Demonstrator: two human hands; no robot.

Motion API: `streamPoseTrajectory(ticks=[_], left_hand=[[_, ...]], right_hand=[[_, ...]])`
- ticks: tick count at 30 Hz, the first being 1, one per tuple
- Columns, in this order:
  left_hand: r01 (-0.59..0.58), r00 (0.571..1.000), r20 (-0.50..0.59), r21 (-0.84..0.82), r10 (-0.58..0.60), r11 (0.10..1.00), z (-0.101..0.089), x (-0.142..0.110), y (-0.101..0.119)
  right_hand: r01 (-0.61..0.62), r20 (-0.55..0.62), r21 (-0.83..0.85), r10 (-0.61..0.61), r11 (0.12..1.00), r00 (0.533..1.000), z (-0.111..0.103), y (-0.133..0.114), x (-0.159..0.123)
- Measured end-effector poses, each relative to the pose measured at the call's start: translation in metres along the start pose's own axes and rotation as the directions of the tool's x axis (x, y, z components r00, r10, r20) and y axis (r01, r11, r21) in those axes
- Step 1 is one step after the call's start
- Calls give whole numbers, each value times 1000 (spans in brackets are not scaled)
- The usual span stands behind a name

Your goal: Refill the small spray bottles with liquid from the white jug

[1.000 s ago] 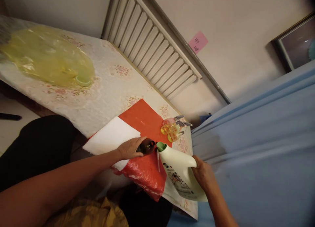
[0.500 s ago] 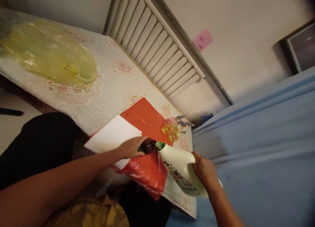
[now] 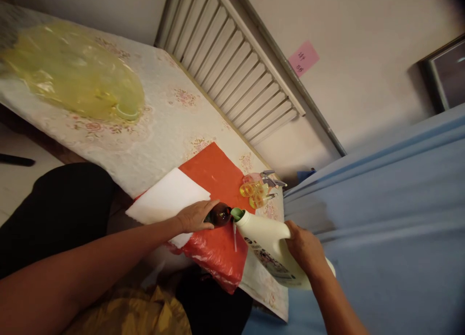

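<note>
My left hand [image 3: 196, 215] is closed around a small dark brown bottle [image 3: 221, 214] that stands over the red plastic sheet [image 3: 218, 257]. By its handle, my right hand [image 3: 304, 243] grips a large cream-coloured jug [image 3: 265, 231] with a printed label. The jug is tilted, and its green spout [image 3: 237, 214] is at the mouth of the brown bottle. Whether liquid is flowing between them I cannot tell. A thin white pump tube or straw [image 3: 235, 240] shows just below the spout. White paper [image 3: 167, 197] lies under my left wrist.
Several clear bottles with yellow liquid [image 3: 254, 189] and dark nozzles stand near the table's far right corner. A yellow plastic bag [image 3: 80, 78] lies on the flowered tablecloth [image 3: 160, 97]. A radiator [image 3: 232, 63] lines the wall; a blue curtain [image 3: 381, 218] hangs at the right.
The camera view has shifted slightly. The jug's rear end has swung a little to the right and up, while its spout stays at the bottle's mouth. Both hands keep their holds.
</note>
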State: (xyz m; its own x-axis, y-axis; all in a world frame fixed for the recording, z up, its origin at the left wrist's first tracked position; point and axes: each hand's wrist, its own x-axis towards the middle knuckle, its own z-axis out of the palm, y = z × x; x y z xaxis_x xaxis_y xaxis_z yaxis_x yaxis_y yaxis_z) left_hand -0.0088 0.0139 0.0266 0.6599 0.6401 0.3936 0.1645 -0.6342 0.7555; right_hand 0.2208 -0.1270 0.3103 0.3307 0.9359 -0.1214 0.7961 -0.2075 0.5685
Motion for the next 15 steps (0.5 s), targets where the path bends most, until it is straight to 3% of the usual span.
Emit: streamPoseTrajectory(ticks=[15], left_hand=[[14, 1000, 15, 2, -14, 1000, -6, 0, 6]], right_hand=[[39, -5, -31, -40, 999, 999, -6, 2, 2]])
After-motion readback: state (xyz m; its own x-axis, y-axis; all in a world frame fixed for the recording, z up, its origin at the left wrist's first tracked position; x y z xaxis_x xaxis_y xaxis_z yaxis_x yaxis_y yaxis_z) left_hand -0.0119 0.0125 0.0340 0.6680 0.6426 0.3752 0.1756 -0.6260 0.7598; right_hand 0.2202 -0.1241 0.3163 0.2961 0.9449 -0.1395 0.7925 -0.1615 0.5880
